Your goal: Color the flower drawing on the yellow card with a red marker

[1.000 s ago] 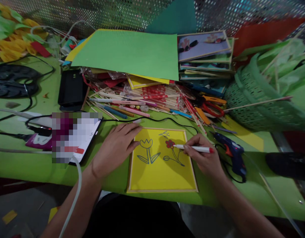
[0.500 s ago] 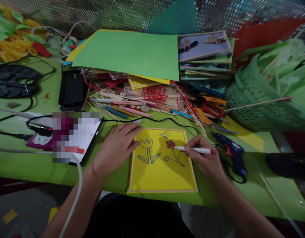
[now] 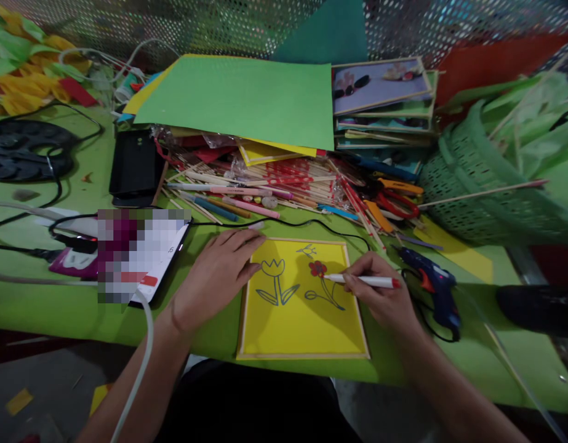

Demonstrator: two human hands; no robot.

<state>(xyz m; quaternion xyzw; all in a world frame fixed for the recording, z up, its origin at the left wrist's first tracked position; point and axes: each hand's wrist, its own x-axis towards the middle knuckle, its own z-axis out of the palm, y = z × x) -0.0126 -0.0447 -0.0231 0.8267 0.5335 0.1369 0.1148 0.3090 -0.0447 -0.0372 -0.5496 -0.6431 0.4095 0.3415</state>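
A yellow sheet in a thin wooden frame (image 3: 306,335) lies flat at the table's front edge. Dark outlines of a tulip (image 3: 273,277), a small bird-like shape and a stemmed flower (image 3: 317,268) with red petals are drawn on it. My right hand (image 3: 380,286) grips a white marker with a red end (image 3: 369,280), its tip at the lower edge of the red flower. With fingers stretched out, my left hand (image 3: 223,271) rests over the frame's upper left side, fingertips near the tulip.
Left of the frame lie a phone (image 3: 166,264), partly blurred out, and a purple power strip (image 3: 76,263) with cables. Sticks and pens (image 3: 247,197) sit behind, under green sheets (image 3: 247,98). On the right are a blue glue gun (image 3: 434,283), scissors (image 3: 397,203) and a green basket (image 3: 477,184).
The marker tip has shifted very slightly left at the flower's lower petals. My left hand and the frame stay where they were.
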